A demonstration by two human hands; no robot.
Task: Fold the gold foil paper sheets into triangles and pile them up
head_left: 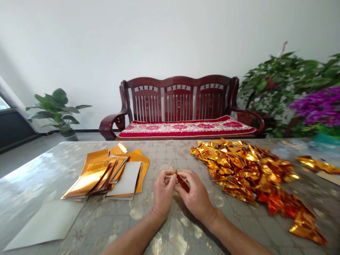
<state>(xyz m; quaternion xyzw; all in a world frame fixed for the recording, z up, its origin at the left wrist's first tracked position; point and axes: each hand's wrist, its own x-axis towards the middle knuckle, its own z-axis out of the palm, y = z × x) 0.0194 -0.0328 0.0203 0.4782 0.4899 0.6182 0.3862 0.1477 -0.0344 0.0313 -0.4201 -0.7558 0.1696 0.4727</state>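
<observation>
Over the middle of the table, my left hand [164,189] and my right hand [195,194] meet on a small folded piece of gold foil paper [182,183]. My left thumb and fingers pinch its far end. The right thumb and fingers close around its side, so much of the piece is hidden. To the left lies a loose stack of gold foil paper sheets [97,168], some with the pale back up. A single pale sheet [46,223] lies nearer the left edge. A heap of folded gold foil pieces [239,164] spreads to the right of my hands.
The table [122,226] has a patterned, glossy cover. Clear plastic and more gold foil [317,164] lie at the far right. Behind stand a dark red wooden bench [177,102], a potted plant [57,109] and purple flowers [320,106].
</observation>
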